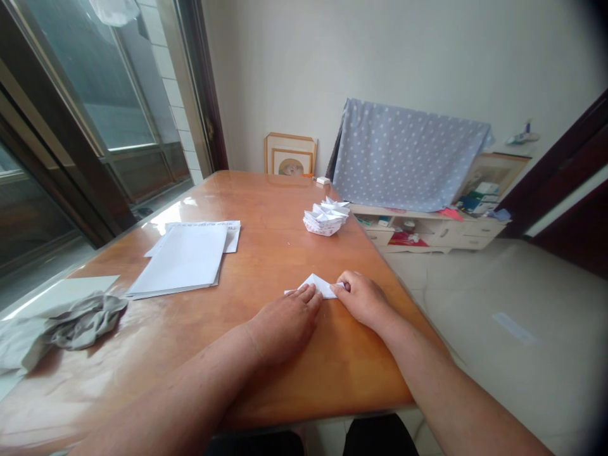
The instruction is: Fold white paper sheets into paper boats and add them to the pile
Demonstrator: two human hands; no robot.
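Observation:
A small folded white paper (319,282) with a pointed top lies on the wooden table (266,266), near its right side. Flat across the paper's left part rests my left hand (289,316), fingers stretched out and pressing it to the tabletop. The paper's right end is pinched between the thumb and curled fingers of my right hand (363,294). Part of the paper's left edge is hidden under the left fingers. Beyond my hands stand stacked folded paper boats (327,218), white with some reddish print on the lowest sides.
White paper sheets (183,259) lie left of my hands. A crumpled grey cloth (88,320) rests at the table's left edge. A small white box (323,180) sits at the far corner. Behind are a cabinet (441,231) and a dotted blue cover (408,155).

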